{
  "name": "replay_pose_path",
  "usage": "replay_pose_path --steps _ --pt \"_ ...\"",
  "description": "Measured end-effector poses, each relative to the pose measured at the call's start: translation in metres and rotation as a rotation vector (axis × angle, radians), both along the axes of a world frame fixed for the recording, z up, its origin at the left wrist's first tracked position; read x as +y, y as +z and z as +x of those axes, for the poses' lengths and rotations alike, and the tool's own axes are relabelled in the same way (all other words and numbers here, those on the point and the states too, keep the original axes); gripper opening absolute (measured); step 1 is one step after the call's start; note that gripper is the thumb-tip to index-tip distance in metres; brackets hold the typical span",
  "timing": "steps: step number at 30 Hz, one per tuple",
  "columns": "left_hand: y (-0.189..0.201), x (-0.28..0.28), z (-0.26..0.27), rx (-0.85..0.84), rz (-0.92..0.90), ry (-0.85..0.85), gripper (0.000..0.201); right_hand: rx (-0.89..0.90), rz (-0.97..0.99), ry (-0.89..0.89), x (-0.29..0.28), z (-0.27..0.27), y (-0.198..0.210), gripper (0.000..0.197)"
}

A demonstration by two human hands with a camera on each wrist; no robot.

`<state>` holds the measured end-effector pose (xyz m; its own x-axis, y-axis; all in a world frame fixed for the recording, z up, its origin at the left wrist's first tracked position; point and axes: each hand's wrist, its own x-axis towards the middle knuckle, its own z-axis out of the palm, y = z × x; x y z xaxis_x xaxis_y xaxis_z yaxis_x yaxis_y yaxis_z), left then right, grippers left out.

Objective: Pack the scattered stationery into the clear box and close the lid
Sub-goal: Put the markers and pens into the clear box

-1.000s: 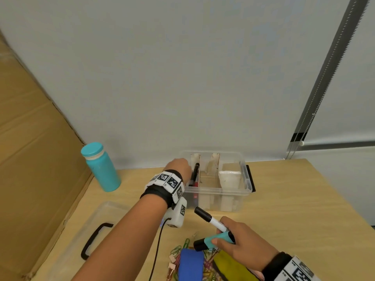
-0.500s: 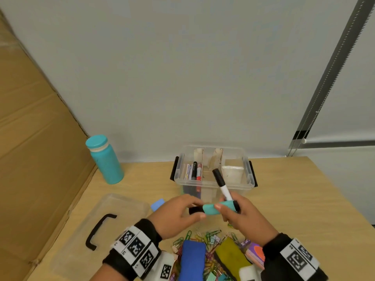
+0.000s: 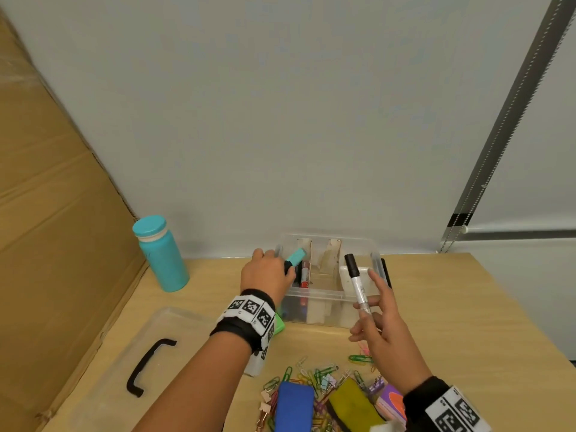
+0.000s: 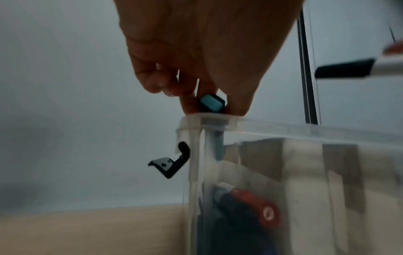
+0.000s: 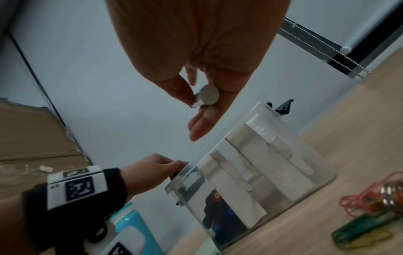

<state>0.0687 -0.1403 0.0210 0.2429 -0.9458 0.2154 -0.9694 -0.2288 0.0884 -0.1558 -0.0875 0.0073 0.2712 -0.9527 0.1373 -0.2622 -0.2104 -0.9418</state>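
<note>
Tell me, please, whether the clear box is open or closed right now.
Open. The clear box has no cover on its rim, and its lid with the black handle lies flat on the table to its left.

I see the box at the centre of the frame on the table, against the wall, with the bottle to its left and the lid lying at lower left. My left hand is over the box's left compartment holding a highlighter; my right hand, just before the box's right end, holds a marker upright. Paper clips and two pouches lie along the bottom edge.
</note>
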Motion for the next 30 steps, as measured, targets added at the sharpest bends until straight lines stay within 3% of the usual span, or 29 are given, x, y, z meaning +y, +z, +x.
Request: replay_pose_path --steps 3,8,10,14,16,20,25,30 --pt "-0.008 -0.004 0.001 -0.046 -0.03 -0.047 0.045 -0.04 -0.056 0.02 0.002 -0.006 0.003 0.038" --pt "-0.035 0.004 0.02 0.359 0.079 -0.164 0.053 -0.195 0.041 0.209 0.0 -0.014 0.014 0.04" --pt "-0.044 0.007 0.025 0.491 0.111 -0.212 0.055 -0.151 -0.043 0.2 -0.007 -0.007 0.021 0.038" --pt "-0.051 0.012 0.024 0.582 0.107 -0.229 0.057 -0.066 -0.212 0.096 -0.026 0.025 0.042 0.024" --pt "-0.056 0.014 0.023 0.638 0.083 -0.238 0.057 0.001 -0.249 0.018 -0.04 0.047 0.05 0.023" --pt "-0.062 0.015 0.021 0.728 0.034 -0.255 0.058 0.137 -0.142 -0.052 -0.078 0.099 0.044 0.026" --pt "-0.065 0.013 0.021 0.731 0.025 -0.267 0.058 0.612 -0.006 -0.032 -0.117 0.146 0.022 0.03" --pt "-0.069 0.015 0.022 0.725 0.016 -0.281 0.058 0.84 0.123 0.047 -0.123 0.16 0.017 0.033"
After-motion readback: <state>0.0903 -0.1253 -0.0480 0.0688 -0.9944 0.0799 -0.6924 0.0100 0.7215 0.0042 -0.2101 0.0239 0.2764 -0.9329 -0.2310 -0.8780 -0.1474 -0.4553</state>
